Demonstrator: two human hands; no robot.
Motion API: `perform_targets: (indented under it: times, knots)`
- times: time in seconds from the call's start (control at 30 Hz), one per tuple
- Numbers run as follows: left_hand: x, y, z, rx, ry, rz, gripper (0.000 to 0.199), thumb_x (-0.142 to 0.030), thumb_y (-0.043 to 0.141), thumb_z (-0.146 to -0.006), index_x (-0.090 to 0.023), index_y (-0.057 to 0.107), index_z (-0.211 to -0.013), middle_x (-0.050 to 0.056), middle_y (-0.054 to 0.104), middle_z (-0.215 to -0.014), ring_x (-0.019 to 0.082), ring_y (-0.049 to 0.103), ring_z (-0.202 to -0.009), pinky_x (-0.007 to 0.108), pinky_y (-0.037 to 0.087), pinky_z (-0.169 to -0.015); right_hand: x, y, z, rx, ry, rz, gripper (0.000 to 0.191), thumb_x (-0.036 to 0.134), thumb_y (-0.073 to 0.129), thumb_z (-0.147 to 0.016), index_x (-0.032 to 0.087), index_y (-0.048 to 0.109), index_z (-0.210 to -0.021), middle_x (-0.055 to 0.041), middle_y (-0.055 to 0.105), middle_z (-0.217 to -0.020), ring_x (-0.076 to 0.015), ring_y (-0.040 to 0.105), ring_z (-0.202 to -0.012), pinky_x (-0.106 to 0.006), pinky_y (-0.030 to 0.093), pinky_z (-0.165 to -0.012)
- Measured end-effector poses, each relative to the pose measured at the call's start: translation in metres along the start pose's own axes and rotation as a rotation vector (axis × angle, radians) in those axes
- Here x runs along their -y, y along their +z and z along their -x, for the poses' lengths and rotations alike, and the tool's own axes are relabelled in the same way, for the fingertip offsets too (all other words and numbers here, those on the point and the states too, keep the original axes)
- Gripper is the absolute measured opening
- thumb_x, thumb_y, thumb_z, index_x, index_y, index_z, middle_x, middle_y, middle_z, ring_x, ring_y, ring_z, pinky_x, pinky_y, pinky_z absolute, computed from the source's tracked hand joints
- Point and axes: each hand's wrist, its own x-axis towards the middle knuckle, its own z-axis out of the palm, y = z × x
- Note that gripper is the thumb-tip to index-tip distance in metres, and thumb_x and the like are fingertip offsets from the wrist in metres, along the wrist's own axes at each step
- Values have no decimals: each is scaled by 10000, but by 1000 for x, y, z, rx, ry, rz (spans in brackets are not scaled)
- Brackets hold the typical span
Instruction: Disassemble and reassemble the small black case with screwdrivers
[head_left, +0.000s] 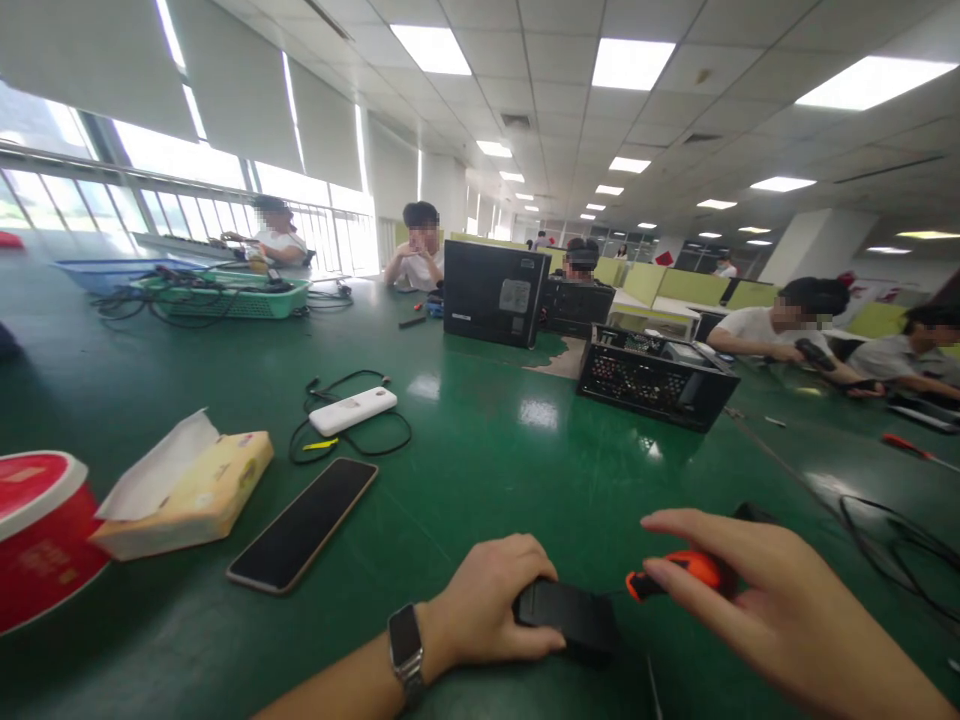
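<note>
My left hand (499,600), with a watch (406,640) on its wrist, is wrapped round the left end of a small black box-like object (574,615) at the bottom middle. To its right, my right hand (742,580) has its thumb and a finger spread around an orange and black screwdriver handle (694,568). The thumb is at the handle's front end, and whether the palm touches the handle is hidden. The screwdriver's thin shaft points left at the black object. A thin metal rod (654,686) lies below, between my hands.
A phone (304,525), tissue pack (202,495), red tub (45,540) and white device with cable (352,410) are at left. Farther back stand a computer case (491,292), an opened case (652,380) and a green basket (225,297). Several people sit around the table.
</note>
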Motion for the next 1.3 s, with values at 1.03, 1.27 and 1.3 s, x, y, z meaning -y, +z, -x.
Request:
perform_targets:
  times: [1.03,1.27,1.3]
  knots:
    - [-4,-4,-2,119,-47,-62,449,-566,623,-815,-205,637,-1082,52,703,-949,216,646,-866,277,461,-760,8,10,-10,178,134,-93,292,471,505,-910,245,653,-799,34,642,-660,-123,580,-566,-236,432,-506]
    - [-4,-3,-2,118,-61,-85,438,-559,628,-811,-207,639,-1070,49,702,-931,216,647,-853,278,459,-747,11,2,1,55,-44,-84,298,387,615,-849,279,638,-1125,-21,723,-919,-175,678,-748,-269,544,-655]
    - [-4,-3,-1,119,-63,-91,438,-561,627,-810,-209,637,-1071,48,702,-929,216,648,-853,279,459,-749,12,3,1,50,-46,-69,278,410,624,-845,277,656,-1087,-13,723,-853,-169,673,-693,-263,538,-622]
